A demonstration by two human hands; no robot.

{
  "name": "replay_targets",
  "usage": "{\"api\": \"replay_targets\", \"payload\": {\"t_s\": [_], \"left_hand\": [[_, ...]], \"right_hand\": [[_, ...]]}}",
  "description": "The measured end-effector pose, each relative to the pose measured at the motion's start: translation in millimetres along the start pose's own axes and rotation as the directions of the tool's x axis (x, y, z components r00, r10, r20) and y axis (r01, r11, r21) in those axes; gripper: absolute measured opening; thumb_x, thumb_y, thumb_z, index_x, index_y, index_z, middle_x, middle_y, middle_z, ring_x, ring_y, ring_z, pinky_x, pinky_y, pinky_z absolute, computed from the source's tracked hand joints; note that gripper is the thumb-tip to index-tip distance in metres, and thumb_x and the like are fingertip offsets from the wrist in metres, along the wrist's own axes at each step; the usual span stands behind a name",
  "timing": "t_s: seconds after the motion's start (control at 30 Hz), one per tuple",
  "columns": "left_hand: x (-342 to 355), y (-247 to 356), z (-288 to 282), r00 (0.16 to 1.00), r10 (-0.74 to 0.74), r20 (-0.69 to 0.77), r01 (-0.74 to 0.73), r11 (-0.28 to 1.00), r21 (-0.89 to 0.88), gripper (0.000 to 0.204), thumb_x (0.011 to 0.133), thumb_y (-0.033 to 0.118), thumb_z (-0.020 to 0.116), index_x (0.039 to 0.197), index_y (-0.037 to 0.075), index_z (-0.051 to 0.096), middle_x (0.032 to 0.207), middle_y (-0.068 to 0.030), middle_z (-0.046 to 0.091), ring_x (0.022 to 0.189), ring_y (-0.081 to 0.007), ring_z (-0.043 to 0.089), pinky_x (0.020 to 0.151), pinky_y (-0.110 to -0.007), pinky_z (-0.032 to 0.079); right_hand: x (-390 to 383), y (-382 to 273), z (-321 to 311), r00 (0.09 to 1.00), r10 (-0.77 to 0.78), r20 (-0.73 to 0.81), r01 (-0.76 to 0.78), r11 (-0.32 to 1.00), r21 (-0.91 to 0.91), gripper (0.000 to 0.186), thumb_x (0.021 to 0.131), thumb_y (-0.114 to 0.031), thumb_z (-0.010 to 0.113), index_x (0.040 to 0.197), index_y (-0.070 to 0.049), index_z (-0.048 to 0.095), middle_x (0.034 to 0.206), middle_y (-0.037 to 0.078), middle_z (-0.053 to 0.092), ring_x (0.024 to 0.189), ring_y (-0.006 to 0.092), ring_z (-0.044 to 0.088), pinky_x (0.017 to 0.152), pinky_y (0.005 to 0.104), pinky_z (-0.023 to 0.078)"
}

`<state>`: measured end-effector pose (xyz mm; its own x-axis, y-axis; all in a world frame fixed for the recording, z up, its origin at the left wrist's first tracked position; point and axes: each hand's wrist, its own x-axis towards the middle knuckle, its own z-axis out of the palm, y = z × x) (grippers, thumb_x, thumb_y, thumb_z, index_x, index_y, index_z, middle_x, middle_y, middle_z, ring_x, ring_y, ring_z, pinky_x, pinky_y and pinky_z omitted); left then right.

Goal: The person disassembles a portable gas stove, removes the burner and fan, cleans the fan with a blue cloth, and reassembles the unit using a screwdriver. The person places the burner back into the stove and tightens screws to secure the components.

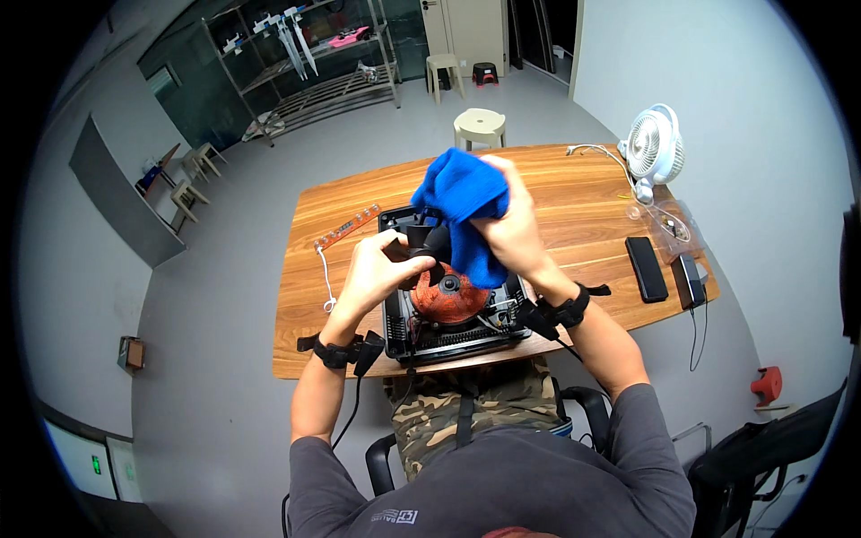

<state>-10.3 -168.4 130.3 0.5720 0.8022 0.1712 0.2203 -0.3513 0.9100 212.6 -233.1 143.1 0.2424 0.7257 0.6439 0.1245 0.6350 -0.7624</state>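
My left hand (372, 274) pinches a black part with curved blades, like a small fan wheel (419, 237), between thumb and fingers. A bunched blue cloth (460, 186) is gripped in my right hand (520, 231), and one end of it hangs down beside the black part. Below both hands lies an opened induction cooker (459, 348), a black housing at the table's near edge. Its round orange-red coil (448, 303) with a dark centre faces up, with wires around it. My hands and the cloth hide the far part of the housing.
On the wooden table (574, 197), an orange power strip (348, 227) with a white cord lies left. At right are a white fan (653, 148), a clear plastic bag (671, 231), a black phone-like slab (646, 269) and a black box (689, 281) with a cable. A stool (480, 124) stands beyond.
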Motion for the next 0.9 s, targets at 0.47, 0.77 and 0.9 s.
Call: {"api": "replay_targets", "payload": {"t_s": [0.47,0.77,0.9], "left_hand": [[5.7,8.4,7.5,0.95,0.312,0.016,-0.3,0.899,0.318,0.022,0.077,0.011,0.081,0.093,0.0,0.07,0.085,-0.0194,0.073,0.079,-0.0295,0.075,0.067,-0.041,0.056],[11.6,13.5,7.0,0.997,0.071,0.025,-0.075,0.956,0.284,0.031,0.079,0.011,0.082,0.105,-0.002,0.073,0.09,-0.009,0.076,0.079,-0.0125,0.071,0.072,-0.029,0.057],[13.0,13.1,0.5,0.998,0.046,0.032,-0.053,0.967,0.249,0.035,0.079,0.017,0.085,0.108,0.0,0.075,0.09,-0.0107,0.078,0.082,-0.0143,0.073,0.076,-0.031,0.057]], "right_hand": [[2.4,-6.7,0.5,0.778,-0.007,0.628,0.274,0.904,-0.328,0.074,0.073,-0.002,0.083,0.138,-0.012,0.051,0.129,0.019,0.058,0.122,0.0431,0.058,0.103,0.0473,0.05],[-8.4,9.1,-5.1,0.93,-0.047,0.365,0.171,0.933,-0.317,0.055,0.079,-0.002,0.077,0.129,-0.004,0.055,0.12,0.022,0.066,0.115,0.0378,0.065,0.098,0.0424,0.052],[-11.3,5.0,-5.7,0.968,0.042,0.248,0.021,0.969,-0.246,0.055,0.079,-0.003,0.077,0.129,-0.004,0.056,0.117,0.021,0.069,0.112,0.0358,0.068,0.095,0.0399,0.054]]}}
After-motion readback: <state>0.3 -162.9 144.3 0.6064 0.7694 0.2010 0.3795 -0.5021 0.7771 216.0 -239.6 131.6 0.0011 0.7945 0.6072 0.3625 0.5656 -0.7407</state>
